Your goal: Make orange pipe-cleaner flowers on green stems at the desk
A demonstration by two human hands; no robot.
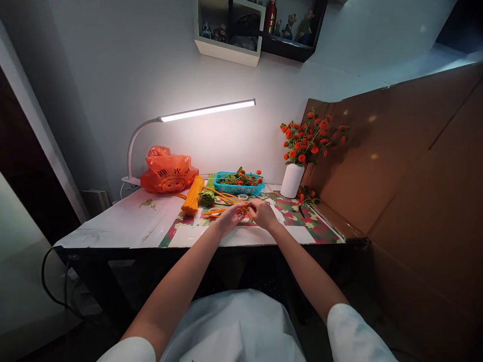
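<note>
Close together over the near part of the table [124, 221], both my hands work on an orange pipe cleaner [245, 207]. My left hand [228, 220] pinches it from the left, and my right hand [263, 213] has its fingers closed on it from the right. Fingers hide part of its bent shape. Just beyond, loose orange pipe cleaners [225, 196] lie across the table. To the left rest a thick orange pipe cleaner bundle [193, 195] and a green bundle [207, 199]. A small roll of tape [243, 197] sits behind my hands.
A blue basket [239, 190] holds red-orange flowers on green stems. At the right stands a white ribbed vase [292, 181] of similar flowers, beside a tall cardboard sheet [407, 151]. An orange plastic bag [169, 171] sits left, beneath a lit desk lamp [207, 110].
</note>
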